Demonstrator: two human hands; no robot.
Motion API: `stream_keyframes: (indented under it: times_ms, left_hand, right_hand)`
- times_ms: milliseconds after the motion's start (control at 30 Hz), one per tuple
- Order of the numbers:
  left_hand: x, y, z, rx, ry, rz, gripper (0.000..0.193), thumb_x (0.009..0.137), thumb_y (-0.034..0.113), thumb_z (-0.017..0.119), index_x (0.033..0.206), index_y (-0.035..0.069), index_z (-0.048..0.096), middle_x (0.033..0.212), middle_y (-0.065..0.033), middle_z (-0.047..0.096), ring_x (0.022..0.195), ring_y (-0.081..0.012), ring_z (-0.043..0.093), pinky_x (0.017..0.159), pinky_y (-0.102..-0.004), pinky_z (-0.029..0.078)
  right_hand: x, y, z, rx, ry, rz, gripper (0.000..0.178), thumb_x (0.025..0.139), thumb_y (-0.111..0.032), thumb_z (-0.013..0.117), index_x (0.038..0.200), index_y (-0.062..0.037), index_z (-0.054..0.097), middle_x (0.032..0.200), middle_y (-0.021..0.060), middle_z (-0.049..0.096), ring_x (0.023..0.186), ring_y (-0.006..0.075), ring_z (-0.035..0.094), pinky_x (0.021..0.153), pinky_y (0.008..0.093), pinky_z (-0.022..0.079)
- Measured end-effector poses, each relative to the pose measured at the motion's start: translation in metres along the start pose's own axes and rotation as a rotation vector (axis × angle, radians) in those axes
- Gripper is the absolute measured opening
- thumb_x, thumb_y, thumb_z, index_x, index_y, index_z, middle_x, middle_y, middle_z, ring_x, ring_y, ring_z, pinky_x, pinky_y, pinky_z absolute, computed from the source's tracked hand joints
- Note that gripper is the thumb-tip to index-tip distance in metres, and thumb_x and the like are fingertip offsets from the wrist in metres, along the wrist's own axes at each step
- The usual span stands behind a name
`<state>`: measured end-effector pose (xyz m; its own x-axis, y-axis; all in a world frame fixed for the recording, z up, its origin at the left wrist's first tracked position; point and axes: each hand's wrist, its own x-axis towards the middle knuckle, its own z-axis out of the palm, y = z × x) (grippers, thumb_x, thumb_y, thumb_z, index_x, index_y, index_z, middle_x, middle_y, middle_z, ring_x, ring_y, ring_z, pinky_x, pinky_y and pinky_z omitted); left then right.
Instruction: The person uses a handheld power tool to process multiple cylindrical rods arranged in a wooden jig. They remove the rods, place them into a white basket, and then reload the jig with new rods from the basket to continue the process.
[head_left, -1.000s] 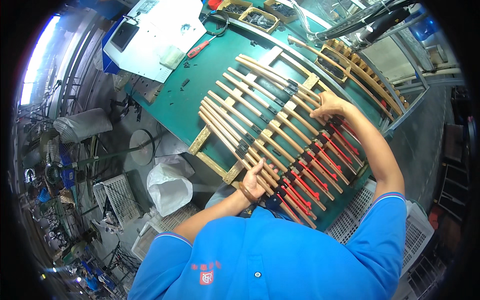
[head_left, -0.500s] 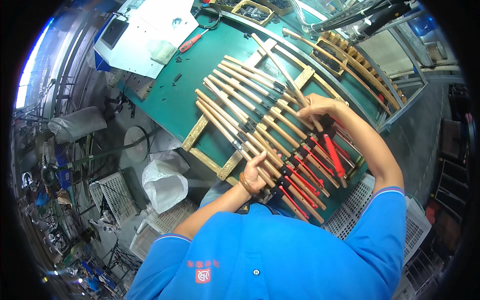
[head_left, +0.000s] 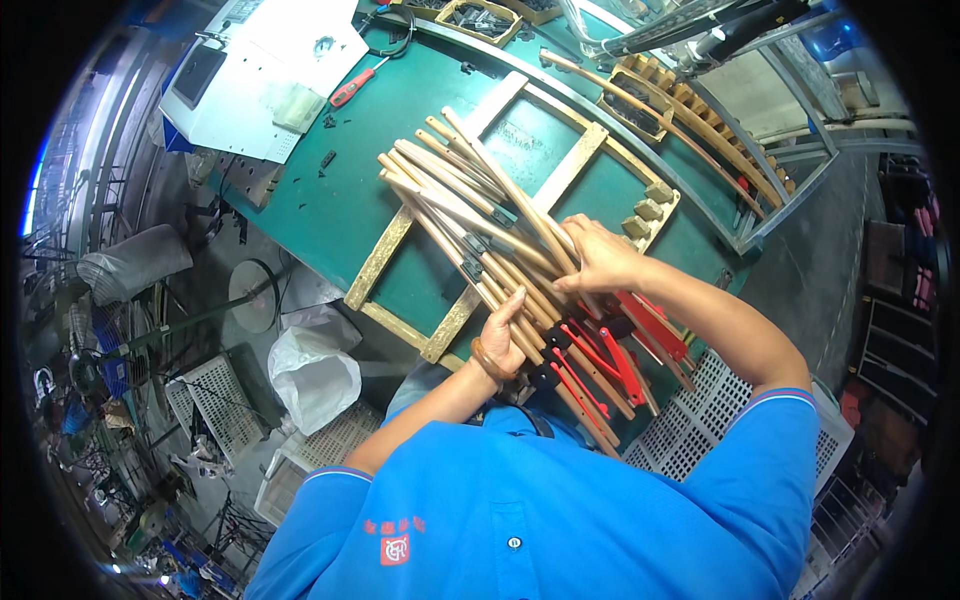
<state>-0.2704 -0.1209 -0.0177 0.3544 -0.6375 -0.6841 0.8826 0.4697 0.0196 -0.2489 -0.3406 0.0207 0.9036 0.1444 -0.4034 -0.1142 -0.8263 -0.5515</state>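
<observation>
A bundle of bronze-coloured metal tubes (head_left: 490, 200) with black joint fittings (head_left: 476, 252) slants across the table, its near ends toward my body. Red levers (head_left: 622, 370) stick out of black clamps low on the tubes. My left hand (head_left: 503, 338) is closed round the near left side of the bundle, thumb on top and the other fingers mostly hidden. On the right side, my right hand (head_left: 600, 258) grips the tubes, with the thumb over them. Several tubes cross one another at the far end. Underneath lies a wooden frame (head_left: 386, 262).
The green tabletop (head_left: 330, 215) carries a red-handled screwdriver (head_left: 352, 88), small black parts, and a white machine (head_left: 265, 75) at the far left. Wooden notched blocks (head_left: 648, 210) stand on the frame's right end. Plastic crates (head_left: 690, 410) and a white sack (head_left: 312, 370) are below table level.
The tubes were spread in a row across the frame; they are now pushed together into a tight bundle. My right hand has moved left, toward my left hand.
</observation>
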Motion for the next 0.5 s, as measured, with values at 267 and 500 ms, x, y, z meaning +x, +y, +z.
stream_keyframes:
  times_ms: [267,500]
  left_hand:
    - [0.02,0.001,-0.024,0.047,-0.067,-0.126,0.025,0.088,0.027,0.064,0.101,0.006,0.062,0.092,-0.0088,0.066,0.083,-0.022,0.064,0.075,-0.037,0.053]
    - [-0.013,0.006,0.014,-0.015,-0.274,-0.074,0.037,0.094,0.024,0.057,0.123,0.003,0.052,0.114,-0.0133,0.062,0.104,-0.0279,0.061,0.092,-0.0449,0.05]
  right_hand:
    - [0.031,0.014,-0.009,0.75,-0.555,0.208,0.057,0.069,-0.023,0.079,0.114,-0.0014,0.054,0.092,0.0102,0.067,0.076,0.0159,0.064,0.065,0.0314,0.053]
    - [0.001,-0.052,-0.047,0.428,-0.401,0.125,0.071,0.063,-0.026,0.077,0.121,0.0038,0.05,0.102,0.0166,0.065,0.091,0.0223,0.064,0.079,0.0311,0.052]
